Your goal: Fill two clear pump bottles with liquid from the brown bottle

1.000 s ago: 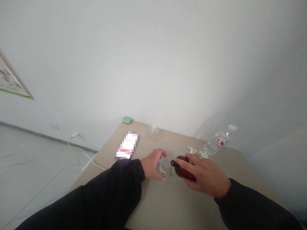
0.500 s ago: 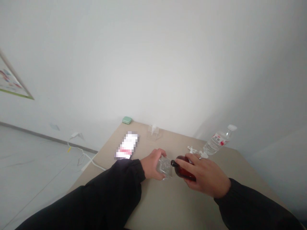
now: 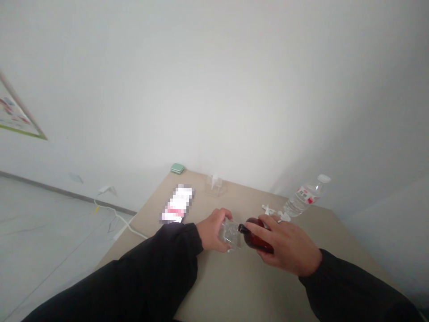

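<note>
Spillage risk: right hand (image 3: 288, 250) clasping tilted brown bottle (image 3: 257, 238), neck at clear container (image 3: 230, 235) gripped by left hand (image 3: 212, 231); overshoot wets table (image 3: 234, 286).

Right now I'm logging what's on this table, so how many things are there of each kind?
Bottles: 2, a brown bottle in the right hand and a water bottle.
Clear containers: 2, one in the left hand and one at the back.
Green case: 1.
Blurred flat item: 1.
White pieces: 1 cluster, number unclear.
Total: 7.
</note>
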Demonstrator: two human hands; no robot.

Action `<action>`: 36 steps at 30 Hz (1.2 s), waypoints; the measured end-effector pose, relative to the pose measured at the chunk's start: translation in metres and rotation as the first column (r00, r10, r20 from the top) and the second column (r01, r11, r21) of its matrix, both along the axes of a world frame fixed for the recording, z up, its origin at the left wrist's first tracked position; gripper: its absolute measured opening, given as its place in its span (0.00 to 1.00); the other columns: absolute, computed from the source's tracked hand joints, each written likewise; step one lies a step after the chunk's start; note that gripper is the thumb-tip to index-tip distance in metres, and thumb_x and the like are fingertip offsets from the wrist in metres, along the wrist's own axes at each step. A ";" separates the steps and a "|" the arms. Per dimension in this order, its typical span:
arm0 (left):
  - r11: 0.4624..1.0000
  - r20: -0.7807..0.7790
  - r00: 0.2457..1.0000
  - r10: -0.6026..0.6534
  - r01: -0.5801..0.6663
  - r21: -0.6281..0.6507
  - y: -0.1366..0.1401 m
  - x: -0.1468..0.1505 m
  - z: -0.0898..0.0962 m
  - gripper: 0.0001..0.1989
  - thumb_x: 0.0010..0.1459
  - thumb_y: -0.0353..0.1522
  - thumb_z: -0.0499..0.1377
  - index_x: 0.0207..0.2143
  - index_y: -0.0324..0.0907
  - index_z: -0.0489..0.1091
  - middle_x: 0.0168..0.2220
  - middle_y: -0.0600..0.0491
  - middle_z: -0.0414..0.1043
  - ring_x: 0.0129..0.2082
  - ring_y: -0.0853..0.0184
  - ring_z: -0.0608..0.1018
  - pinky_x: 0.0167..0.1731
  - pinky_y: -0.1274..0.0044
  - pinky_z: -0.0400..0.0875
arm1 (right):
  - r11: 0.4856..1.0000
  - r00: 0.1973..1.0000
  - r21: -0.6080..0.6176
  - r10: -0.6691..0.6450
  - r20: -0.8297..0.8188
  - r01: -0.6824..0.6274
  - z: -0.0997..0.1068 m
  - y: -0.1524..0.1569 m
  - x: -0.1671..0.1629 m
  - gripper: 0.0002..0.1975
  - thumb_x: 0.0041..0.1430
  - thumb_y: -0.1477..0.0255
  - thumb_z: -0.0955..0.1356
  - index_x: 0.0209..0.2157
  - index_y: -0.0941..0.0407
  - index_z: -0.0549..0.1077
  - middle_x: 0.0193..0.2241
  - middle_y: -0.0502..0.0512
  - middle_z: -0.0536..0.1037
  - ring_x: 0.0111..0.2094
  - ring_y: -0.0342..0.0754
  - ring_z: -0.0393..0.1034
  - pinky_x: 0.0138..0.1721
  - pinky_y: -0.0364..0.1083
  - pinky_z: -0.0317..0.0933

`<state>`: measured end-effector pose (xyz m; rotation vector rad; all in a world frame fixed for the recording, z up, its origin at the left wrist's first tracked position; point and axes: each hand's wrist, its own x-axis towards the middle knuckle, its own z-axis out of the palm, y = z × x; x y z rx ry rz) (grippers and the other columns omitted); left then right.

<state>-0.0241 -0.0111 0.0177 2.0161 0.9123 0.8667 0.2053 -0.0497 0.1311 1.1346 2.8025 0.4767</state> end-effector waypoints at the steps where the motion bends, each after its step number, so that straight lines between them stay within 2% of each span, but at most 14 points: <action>1: 1.000 0.000 1.000 0.000 0.000 0.000 0.000 0.000 0.000 0.35 0.35 0.33 0.68 0.47 0.43 0.57 0.40 0.51 0.61 0.36 0.62 0.70 0.36 0.69 0.69 | 1.000 1.000 -0.003 0.004 -0.003 -0.004 0.000 0.000 0.000 0.30 0.47 0.70 0.69 0.55 0.47 0.66 0.43 0.58 0.71 0.31 0.49 0.67 0.31 0.45 0.54; 18: 1.000 0.007 1.000 0.001 -0.002 0.014 0.000 -0.001 0.000 0.35 0.35 0.34 0.67 0.47 0.43 0.58 0.42 0.49 0.62 0.38 0.58 0.71 0.38 0.66 0.70 | 1.000 1.000 0.006 0.021 0.007 -0.021 0.002 0.002 0.000 0.30 0.47 0.69 0.69 0.55 0.46 0.66 0.43 0.58 0.72 0.32 0.50 0.69 0.32 0.46 0.56; 28: 1.000 0.001 1.000 -0.001 0.001 0.028 0.001 0.000 -0.002 0.35 0.34 0.32 0.67 0.47 0.42 0.57 0.41 0.50 0.61 0.38 0.60 0.69 0.39 0.67 0.69 | 0.999 0.999 0.035 0.029 0.016 -0.029 0.002 0.001 -0.001 0.30 0.47 0.69 0.69 0.55 0.46 0.66 0.43 0.58 0.72 0.31 0.50 0.68 0.31 0.46 0.56; 36: 1.000 -0.014 1.000 -0.004 0.004 0.007 0.001 -0.001 -0.003 0.36 0.35 0.32 0.67 0.48 0.44 0.56 0.41 0.53 0.60 0.38 0.62 0.69 0.38 0.69 0.68 | 1.000 0.999 0.001 0.016 0.049 -0.016 0.004 0.001 -0.002 0.30 0.48 0.69 0.69 0.56 0.46 0.64 0.43 0.58 0.72 0.32 0.49 0.69 0.32 0.45 0.55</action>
